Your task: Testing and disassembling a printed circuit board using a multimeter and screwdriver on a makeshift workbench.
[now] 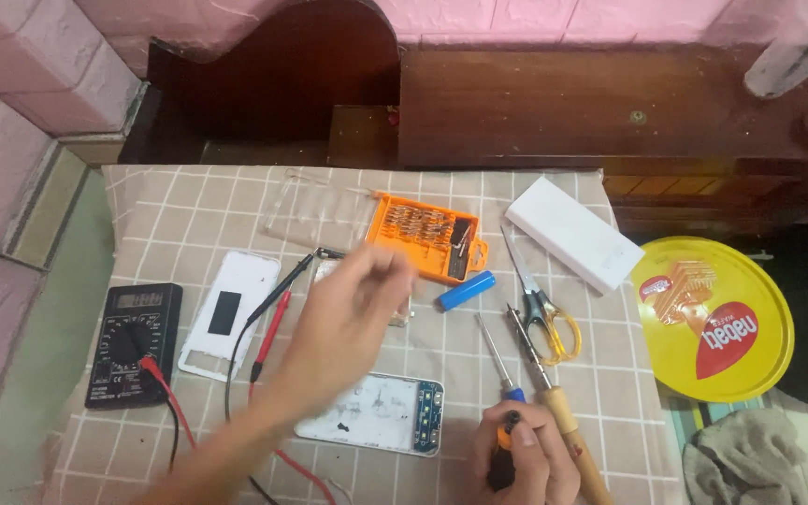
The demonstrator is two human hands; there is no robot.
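My left hand (353, 313) hovers over the middle of the table, blurred, fingers pinched together near the orange bit case (425, 238); whether it holds anything is unclear. Under it lies an opened white phone body (371, 414) with a blue circuit board at its right end. My right hand (519, 458) is closed on the handle of a screwdriver (495, 353) at the table's front edge. A wooden-handled soldering iron (554, 397) lies just right of that hand.
A black multimeter (133, 344) with red and black leads sits at the left, beside a white phone back cover (231, 313). A blue battery cell (466, 291), yellow-handled scissors (544, 313), a white power bank (572, 234) and a round yellow tin lid (713, 318) lie at the right.
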